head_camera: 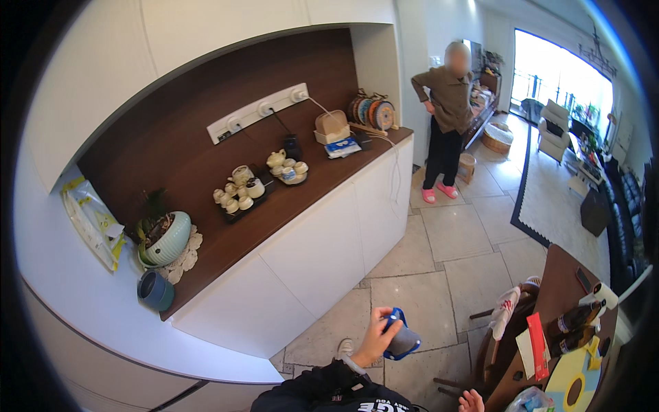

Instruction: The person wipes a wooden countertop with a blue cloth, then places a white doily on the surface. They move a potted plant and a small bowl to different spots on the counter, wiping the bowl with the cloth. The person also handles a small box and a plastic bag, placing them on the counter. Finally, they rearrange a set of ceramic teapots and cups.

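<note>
My left hand (379, 337) grips a small grey object with blue edging (402, 342), held above the tiled floor in front of me. It looks like soft fabric, but its exact kind is unclear. The thumb lies across its near face. At the bottom edge of the picture, my right hand (471, 400) is partly cut off. Its fingers are slightly bent and apart, with nothing seen in them, near the wooden dining table (557, 273) and a plastic bag (530, 400).
A sideboard counter (288, 206) on the left bears a potted plant (170, 239), a blue cup (156, 290) and tea sets (239, 190). Bottles (574, 319) and a red packet (538, 347) lie on the table, beside a chair (484, 355). A person (448, 108) stands farther off.
</note>
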`<state>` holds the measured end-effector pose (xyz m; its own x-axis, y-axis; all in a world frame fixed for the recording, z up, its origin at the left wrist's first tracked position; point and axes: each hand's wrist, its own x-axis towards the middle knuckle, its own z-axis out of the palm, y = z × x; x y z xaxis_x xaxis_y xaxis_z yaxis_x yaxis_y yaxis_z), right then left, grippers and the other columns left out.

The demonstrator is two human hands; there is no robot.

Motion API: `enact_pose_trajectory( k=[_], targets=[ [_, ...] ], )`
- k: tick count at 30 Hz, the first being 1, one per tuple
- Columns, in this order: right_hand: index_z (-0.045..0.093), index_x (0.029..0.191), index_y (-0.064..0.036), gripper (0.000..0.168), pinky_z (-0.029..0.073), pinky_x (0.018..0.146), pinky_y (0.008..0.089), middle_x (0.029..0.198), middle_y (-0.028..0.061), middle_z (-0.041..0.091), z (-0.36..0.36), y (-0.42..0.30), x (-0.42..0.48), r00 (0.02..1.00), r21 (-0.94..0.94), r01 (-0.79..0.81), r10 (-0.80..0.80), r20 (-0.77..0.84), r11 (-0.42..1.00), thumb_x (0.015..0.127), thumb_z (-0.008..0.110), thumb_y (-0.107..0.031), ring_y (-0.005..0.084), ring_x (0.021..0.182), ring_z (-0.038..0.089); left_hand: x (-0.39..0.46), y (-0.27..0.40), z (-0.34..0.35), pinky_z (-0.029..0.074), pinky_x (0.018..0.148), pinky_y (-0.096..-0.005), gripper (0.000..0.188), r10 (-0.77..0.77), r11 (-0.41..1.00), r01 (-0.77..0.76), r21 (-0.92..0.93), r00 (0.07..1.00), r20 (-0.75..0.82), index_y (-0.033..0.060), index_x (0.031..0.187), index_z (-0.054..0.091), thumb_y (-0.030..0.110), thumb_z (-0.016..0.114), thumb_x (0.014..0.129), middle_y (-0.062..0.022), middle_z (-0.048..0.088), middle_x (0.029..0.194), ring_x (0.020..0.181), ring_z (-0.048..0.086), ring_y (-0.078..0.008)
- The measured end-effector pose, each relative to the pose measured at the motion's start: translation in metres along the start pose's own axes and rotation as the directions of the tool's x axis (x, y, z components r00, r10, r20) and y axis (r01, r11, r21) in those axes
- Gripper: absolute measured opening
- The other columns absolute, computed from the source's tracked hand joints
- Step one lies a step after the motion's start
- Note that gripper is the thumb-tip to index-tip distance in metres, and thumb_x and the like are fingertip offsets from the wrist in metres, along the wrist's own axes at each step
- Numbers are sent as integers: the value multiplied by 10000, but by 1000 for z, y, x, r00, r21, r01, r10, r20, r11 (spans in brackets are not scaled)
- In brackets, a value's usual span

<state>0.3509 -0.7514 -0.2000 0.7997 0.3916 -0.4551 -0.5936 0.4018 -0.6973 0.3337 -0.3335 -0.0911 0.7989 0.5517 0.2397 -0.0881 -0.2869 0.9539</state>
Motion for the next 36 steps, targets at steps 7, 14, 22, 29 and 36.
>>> enact_pose_trajectory(
  k=[7, 14, 22, 29, 36],
  targets=[
    [522, 1225, 16, 352, 491, 698, 265, 1157, 162, 602, 201, -38, 122, 902, -529, -18, 243, 358, 849, 933, 535, -183, 219, 959, 625, 37, 26, -119, 417, 945, -320, 183, -83, 934, -30, -355, 950, -300, -31, 919, 617, 138, 545, 927, -101, 642, 1025, 1061, 584, -215],
    [610, 1095, 30, 249, 421, 498, 206, 939, 100, 677, 467, 9, 197, 635, -659, 360, 344, 692, 660, 935, 534, -145, 134, 738, 661, 53, -18, -285, 419, 627, -228, 159, -149, 973, 12, -230, 794, -589, 34, 783, 533, 136, 596, 887, -11, 584, 715, 702, 544, -78],
    [586, 1051, 27, 246, 433, 429, 218, 888, 99, 649, 677, 105, 287, 538, -624, 455, 362, 761, 635, 929, 549, -182, 153, 706, 673, 106, -2, -423, 412, 572, -238, 234, -97, 993, 118, -21, 683, -724, 61, 1088, 584, 201, 607, 901, -49, 578, 695, 620, 531, -93],
    [523, 1104, 8, 282, 436, 389, 236, 832, 97, 611, 790, 164, 374, 654, -719, 322, 405, 639, 615, 958, 510, -234, 182, 602, 654, 147, -83, -493, 489, 662, -344, 387, -56, 889, 379, 257, 647, -760, 32, 1136, 564, 302, 629, 866, -162, 626, 770, 705, 626, -271],
    [451, 1173, -13, 320, 440, 393, 261, 826, 130, 619, 851, 201, 423, 612, -766, 157, 548, 570, 623, 991, 439, -275, 202, 584, 639, 191, -111, -515, 497, 765, -435, 485, -244, 816, 554, 166, 589, -770, -8, 1182, 524, 373, 572, 885, -264, 640, 968, 915, 626, -403]
  ],
)
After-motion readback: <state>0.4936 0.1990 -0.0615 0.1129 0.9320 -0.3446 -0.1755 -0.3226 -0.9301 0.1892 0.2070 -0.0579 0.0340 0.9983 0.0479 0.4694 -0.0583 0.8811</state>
